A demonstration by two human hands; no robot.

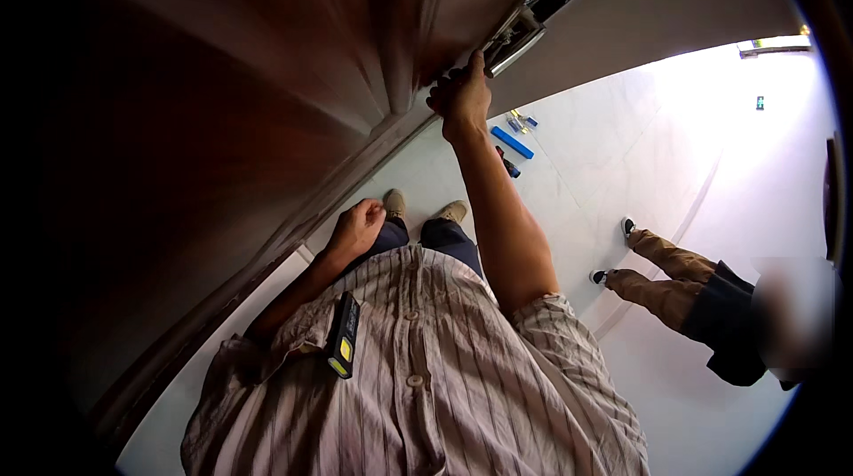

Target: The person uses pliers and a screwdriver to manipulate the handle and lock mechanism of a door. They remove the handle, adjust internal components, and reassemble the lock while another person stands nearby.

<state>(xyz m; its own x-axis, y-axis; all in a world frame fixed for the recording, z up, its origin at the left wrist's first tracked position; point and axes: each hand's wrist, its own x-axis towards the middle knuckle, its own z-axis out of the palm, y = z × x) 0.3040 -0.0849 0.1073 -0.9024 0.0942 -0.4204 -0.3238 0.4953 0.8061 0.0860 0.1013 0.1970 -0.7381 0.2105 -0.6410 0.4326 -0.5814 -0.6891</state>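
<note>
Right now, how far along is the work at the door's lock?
The metal lock body already sits in the edge of the brown door. In hand: the right hand grips the door edge just below it, while the left hand rests lower down. Blue tools lie unused on the floor; whether it is fastened isn't visible.

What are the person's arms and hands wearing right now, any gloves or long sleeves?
No gloves: both the left hand and the right hand are bare, with no watch or rings visible. The forearms are bare too. The short sleeves belong to a buttoned, light shirt with thin dark vertical stripes. A small black and yellow device is clipped at the chest.
</note>
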